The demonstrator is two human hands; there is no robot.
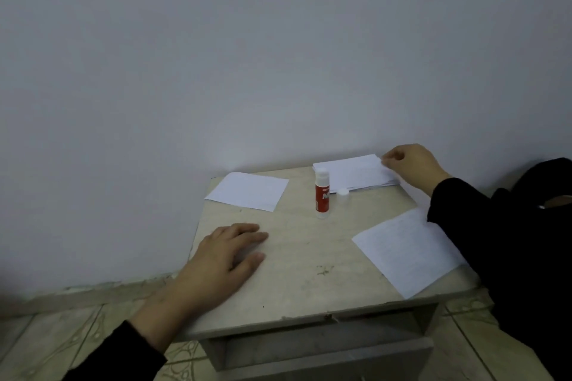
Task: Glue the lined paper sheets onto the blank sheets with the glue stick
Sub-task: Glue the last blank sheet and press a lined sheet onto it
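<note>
Our right hand (408, 164) pinches the far corner of the white paper stack (356, 173); the red-and-white glue stick (322, 192) stands upright just left of it, while our left hand (223, 257) lies flat and far away.

A small pale table (309, 288) with a scuffed, marbled top stood in the corner against a plain grey-white wall (247, 56). Under its top an open shelf (325, 340) showed. Below lay a patterned tiled floor (62, 337), and a pale skirting strip (86, 294) ran along the wall's foot.
</note>
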